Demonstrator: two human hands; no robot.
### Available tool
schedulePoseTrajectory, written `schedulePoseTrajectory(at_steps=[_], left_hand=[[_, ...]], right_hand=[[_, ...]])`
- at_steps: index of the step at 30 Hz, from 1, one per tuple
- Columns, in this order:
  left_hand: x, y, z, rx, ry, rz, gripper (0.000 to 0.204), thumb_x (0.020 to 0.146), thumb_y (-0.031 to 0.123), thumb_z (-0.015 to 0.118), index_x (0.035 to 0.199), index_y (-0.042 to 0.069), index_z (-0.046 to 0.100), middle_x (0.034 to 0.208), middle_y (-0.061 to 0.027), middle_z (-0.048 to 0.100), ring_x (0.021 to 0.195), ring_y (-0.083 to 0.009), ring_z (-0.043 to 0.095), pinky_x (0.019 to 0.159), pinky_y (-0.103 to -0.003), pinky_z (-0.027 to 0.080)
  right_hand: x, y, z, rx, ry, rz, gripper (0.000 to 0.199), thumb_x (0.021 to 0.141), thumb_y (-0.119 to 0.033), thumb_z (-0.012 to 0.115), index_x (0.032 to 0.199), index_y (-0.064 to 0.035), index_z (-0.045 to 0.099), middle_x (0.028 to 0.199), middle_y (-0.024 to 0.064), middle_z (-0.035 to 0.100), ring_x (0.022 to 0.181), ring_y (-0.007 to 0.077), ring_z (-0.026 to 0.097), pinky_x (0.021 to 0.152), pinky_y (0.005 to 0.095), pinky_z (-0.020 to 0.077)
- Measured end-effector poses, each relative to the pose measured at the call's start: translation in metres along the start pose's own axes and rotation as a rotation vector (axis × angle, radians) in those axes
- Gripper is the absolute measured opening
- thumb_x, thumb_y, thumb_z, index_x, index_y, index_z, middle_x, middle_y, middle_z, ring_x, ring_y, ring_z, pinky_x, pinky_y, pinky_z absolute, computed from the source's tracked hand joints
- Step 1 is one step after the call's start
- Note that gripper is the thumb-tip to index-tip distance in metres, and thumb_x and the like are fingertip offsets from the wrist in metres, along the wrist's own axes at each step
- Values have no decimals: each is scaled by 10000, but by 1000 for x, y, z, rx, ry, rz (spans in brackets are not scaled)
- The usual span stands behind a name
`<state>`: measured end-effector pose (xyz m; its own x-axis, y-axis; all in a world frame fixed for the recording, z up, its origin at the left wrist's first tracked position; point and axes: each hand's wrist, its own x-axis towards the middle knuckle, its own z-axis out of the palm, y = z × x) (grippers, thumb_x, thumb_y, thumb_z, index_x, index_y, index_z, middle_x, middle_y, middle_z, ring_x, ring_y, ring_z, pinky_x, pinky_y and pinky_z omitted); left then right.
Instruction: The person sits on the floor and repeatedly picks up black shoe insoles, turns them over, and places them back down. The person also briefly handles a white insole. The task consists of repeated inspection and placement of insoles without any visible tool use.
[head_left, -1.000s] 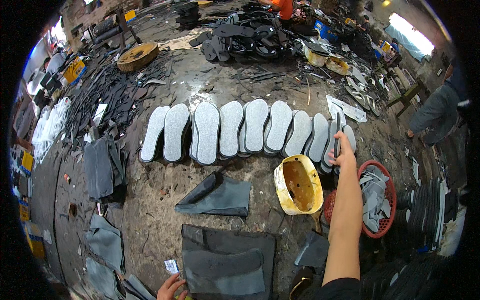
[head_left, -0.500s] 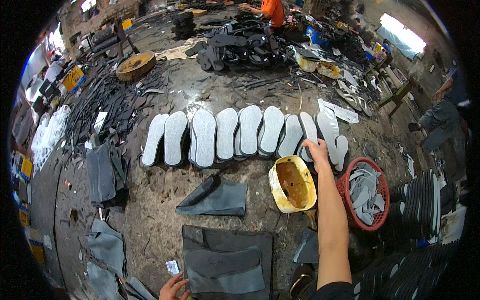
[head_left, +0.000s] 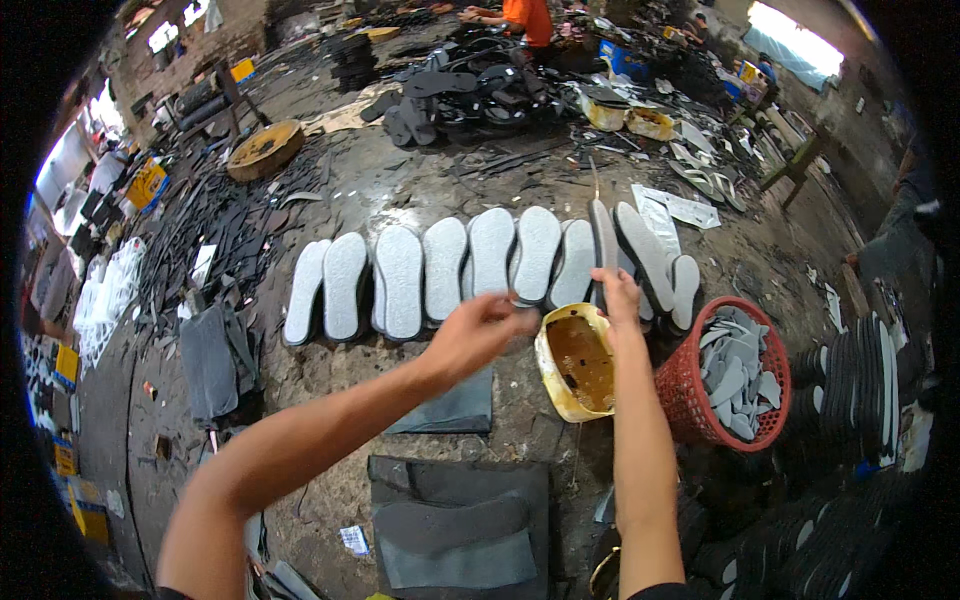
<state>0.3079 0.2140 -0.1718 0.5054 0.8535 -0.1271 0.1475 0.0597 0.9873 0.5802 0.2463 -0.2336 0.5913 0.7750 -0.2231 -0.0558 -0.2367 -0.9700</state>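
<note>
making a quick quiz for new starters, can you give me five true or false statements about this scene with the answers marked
1. The right grip holds a sole, seen nearly edge-on. True.
2. The red basket is empty. False: it is filled with grey pieces.
3. The left grip is touching the red basket. False: it shows left of the yellowish tub, while the basket is to the tub's right.
4. The yellowish tub has something amber-brown inside. True.
5. Most of the row of soles show pale grey faces. True.
</note>
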Motion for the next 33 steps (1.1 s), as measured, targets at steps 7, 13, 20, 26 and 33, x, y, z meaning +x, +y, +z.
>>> schedulePoseTrajectory(at_steps=[7,13,20,26,33], left_hand=[[176,-5,120,-135,280,-231,799,793,269,814,1436,-62,475,1068,-185,702,994,-263,662,862,-372,524],[167,-9,104,-71,248,-195,530,814,55,717,1321,-30,588,1052,-175,713,891,-279,698,754,-415,573],[133,-1,30,48,105,-137,712,841,29,713,1508,42,463,1159,-205,704,992,-266,698,853,-400,555],[60,-8,-94,-151,281,-209,762,837,39,730,1532,52,418,1308,-184,630,1125,-287,644,925,-423,531],[-127,6,-190,77,590,-141,860,794,80,775,1551,19,372,1362,-163,606,1178,-270,623,1061,-454,442]], right_hand=[[7,31,-30,-128,-24,-293,645,882,-302,650,1384,85,532,1291,234,628,1243,345,570,1092,395,400],[48,18,-54,-1080,343,-312,935,766,-242,767,1557,-105,288,1604,192,327,1499,388,280,1176,561,299],[83,-2,-66,-1216,168,-233,932,732,-262,773,1554,-172,342,1496,146,443,1361,369,446,1144,548,331],[91,-11,-51,-851,471,-481,896,700,-373,788,1483,-134,427,1288,200,516,1223,399,538,1084,535,387],[118,-1,-77,-721,793,102,930,732,-514,819,1480,-129,422,1393,226,484,1302,440,500,1033,600,419]])
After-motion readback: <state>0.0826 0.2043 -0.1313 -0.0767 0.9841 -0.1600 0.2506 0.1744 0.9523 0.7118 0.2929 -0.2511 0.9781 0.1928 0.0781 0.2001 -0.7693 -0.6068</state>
